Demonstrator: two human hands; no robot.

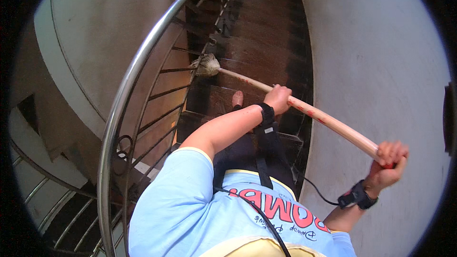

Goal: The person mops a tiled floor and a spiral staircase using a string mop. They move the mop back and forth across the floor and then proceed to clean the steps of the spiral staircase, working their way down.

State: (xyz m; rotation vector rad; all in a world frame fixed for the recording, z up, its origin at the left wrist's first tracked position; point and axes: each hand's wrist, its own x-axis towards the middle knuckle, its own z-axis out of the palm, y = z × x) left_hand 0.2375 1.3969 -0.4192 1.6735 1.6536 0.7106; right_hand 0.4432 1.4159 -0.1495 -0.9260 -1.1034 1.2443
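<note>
A string mop spans the view, its wooden handle (332, 123) marked in red and sloping from lower right to upper left. My left hand (278, 99) is wrapped around the middle of the handle. At the handle's top end, beside the pale wall, my right hand (391, 160) grips it, slightly blurred. The greyish mop head (209, 65) rests at the left side of a dark reddish-brown stair step (257, 46), against the railing's lower bar. Both wrists wear black bands.
A curved metal handrail (141, 57) with thin bars (171, 89) runs along the left. A curved pale wall (364, 43) bounds the stairs on the right. My bare foot (237, 98) stands on a step below the mop head. A black cable (317, 189) hangs near my right wrist.
</note>
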